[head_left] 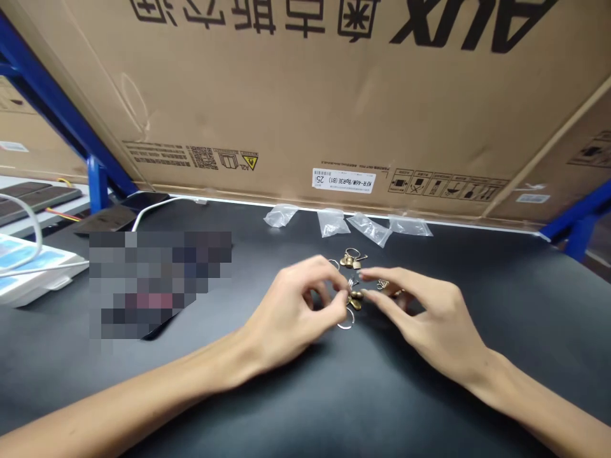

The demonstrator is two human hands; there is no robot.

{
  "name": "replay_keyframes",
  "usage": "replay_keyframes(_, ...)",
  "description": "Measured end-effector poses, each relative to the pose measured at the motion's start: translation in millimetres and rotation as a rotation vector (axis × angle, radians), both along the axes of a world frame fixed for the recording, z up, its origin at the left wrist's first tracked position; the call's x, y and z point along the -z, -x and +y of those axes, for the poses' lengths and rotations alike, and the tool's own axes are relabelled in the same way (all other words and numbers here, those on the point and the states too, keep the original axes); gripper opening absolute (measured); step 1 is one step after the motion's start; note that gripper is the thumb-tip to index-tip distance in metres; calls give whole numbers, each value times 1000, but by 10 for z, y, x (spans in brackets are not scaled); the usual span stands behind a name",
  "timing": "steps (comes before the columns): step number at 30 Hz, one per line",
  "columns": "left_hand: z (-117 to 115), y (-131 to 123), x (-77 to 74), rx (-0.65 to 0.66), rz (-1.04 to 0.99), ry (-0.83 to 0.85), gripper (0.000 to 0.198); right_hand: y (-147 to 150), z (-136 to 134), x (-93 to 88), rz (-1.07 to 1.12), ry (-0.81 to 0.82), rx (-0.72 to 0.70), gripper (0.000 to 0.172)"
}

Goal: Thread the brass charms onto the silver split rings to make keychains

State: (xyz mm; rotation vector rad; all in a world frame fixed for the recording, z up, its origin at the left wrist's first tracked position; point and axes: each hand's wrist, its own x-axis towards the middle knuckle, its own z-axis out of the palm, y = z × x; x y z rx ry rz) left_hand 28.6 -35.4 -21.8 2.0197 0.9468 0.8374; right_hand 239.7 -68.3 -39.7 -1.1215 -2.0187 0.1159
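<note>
My left hand (pixel 298 305) and my right hand (pixel 420 312) meet over the middle of a black table (pixel 334 394). Between their fingertips is a small brass charm with a silver key ring (pixel 352 304); both hands pinch it, the ring hanging just below. A second brass charm with a ring (pixel 352 257) lies on the table just beyond the hands. Another small ring piece (pixel 383 284) shows under my right fingers.
Several small clear plastic bags (pixel 351 224) lie in a row by a large cardboard box (pixel 305 95) standing at the table's far edge. A white cable (pixel 157 207) and a white and blue tray (pixel 33 267) are at the left. Blue frame posts (pixel 98 184) flank the box.
</note>
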Motion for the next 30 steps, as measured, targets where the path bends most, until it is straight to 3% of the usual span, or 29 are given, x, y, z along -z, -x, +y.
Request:
replay_keyframes(6, 135, 74, -7, -163, -35, -48, 10, -33, 28, 75, -292, 64, 46, 16)
replay_keyframes(13, 122, 33, 55, -104, -26, 26, 10, -44, 17, 57, -424, 63, 119, 16)
replay_keyframes(19, 84, -9, 77, -52, 10, -124, 10, -45, 37, 99, -472, 41, 77, 21)
replay_keyframes(22, 70, -13, 115, -20, 17, -211, 11, -46, 22, 84, -415, 56, 78, 20)
replay_keyframes(30, 52, -5, 231, 98, 12, -274, 10, 49, -32, -55, 42, 335, 45, 11)
